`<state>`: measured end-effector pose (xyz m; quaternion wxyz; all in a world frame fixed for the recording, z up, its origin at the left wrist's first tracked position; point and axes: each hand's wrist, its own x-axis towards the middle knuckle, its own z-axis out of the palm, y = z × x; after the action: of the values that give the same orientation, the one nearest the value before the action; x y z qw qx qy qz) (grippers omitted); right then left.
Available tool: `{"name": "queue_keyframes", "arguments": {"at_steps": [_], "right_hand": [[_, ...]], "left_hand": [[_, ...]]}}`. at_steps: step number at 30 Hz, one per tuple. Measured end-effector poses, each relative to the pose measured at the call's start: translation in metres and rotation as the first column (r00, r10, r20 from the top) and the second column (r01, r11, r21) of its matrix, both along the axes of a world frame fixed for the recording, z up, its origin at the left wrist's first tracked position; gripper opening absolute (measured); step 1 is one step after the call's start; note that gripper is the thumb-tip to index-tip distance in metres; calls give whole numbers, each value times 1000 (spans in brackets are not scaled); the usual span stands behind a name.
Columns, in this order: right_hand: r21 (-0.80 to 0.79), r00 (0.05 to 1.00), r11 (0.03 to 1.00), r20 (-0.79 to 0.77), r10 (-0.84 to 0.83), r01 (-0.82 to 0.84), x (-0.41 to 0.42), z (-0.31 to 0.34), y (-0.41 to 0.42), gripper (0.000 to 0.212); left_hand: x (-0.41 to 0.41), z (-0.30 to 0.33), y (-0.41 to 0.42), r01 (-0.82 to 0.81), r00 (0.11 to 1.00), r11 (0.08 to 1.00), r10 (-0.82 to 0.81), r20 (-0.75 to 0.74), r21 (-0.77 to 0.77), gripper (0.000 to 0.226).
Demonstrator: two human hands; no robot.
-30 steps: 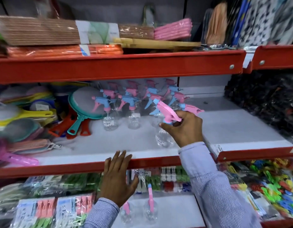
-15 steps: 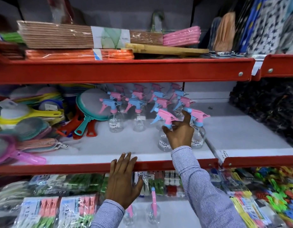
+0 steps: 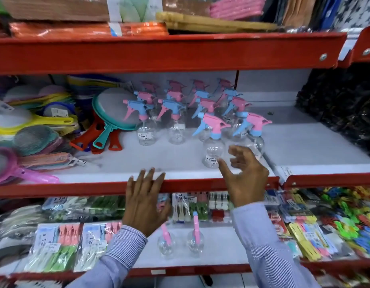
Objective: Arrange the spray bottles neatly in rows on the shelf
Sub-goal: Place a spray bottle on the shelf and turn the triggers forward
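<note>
Head view: left hand [image 3: 145, 201] stays flat on the red shelf [image 3: 76, 189] lip, fingers spread, holding nothing. Front bottle [image 3: 212, 140], gripped half a second ago, now stands free and upright on the white shelf board, long axis vertical, nozzle pointing left, at the head of the third row of bottles [image 3: 180, 104]. Right hand [image 3: 245, 175] has let go and pulled back, fingers loosely spread just beside its base.

A white shelf [image 3: 180, 163] with a red front lip carries clear spray bottles [image 3: 213, 146] in rows mid-shelf, four columns as far as I can tell, and plastic strainers [image 3: 109, 113] piled at the left.
</note>
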<state>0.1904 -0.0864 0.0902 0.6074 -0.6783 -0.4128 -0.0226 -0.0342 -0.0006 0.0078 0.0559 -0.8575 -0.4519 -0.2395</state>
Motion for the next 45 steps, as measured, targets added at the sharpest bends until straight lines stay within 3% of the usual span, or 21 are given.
{"name": "queue_keyframes", "arguments": {"at_steps": [3, 7, 10, 13, 15, 20, 25, 29, 32, 35, 38, 45], "right_hand": [[-53, 996, 998, 82, -35, 40, -15, -49, -31, 14], [-402, 996, 912, -41, 73, -84, -30, -143, -24, 7], [-610, 980, 769, -163, 115, -192, -47, -187, -6, 28], [-768, 981, 610, -132, 143, -193, -62, -198, 9, 42], [-810, 985, 563, -111, 129, -165, -67, -198, 15, 39], [-793, 991, 595, -112, 69, -131, -66, -180, 12, 26], [-705, 991, 697, -82, 109, -135, -71, -108, -21, 25], [-553, 986, 825, 41, 165, -115, -79, -28, -48, 26], [-323, 974, 931, 84, 210, -172, -86, 25, -46, 26], [-149, 969, 963, 70, 238, -225, -90, 53, -14, 30], [-150, 969, 967, 110, 222, -205, -89, 62, 36, 31], [-216, 993, 971, 32, 115, -106, -81, 44, 113, 41]], "left_hand": [[-32, 6, 14, -102, 995, 995, 102, 4, 7, 74], [-56, 4, 23, -154, 987, 988, 154, -50, 13, 85], [-58, -2, 23, -153, 987, 988, 154, -49, 23, 84], [-55, -2, 23, -161, 987, 987, 161, -15, 19, 81], [-56, -3, 23, -151, 988, 988, 151, -8, 11, 80], [-64, -4, 25, -107, 994, 994, 107, -25, 0, 81], [-67, -4, 26, -73, 997, 997, 73, -6, -8, 81], [-66, -2, 28, -57, 998, 998, 57, 31, -4, 76], [-65, -1, 28, -71, 997, 997, 72, 32, -29, 74], [-66, 1, 30, -71, 997, 997, 71, 2, -42, 72], [-70, 4, 30, -56, 998, 998, 56, -7, -33, 70], [-67, 4, 29, -64, 998, 997, 65, 25, -31, 69]]}}
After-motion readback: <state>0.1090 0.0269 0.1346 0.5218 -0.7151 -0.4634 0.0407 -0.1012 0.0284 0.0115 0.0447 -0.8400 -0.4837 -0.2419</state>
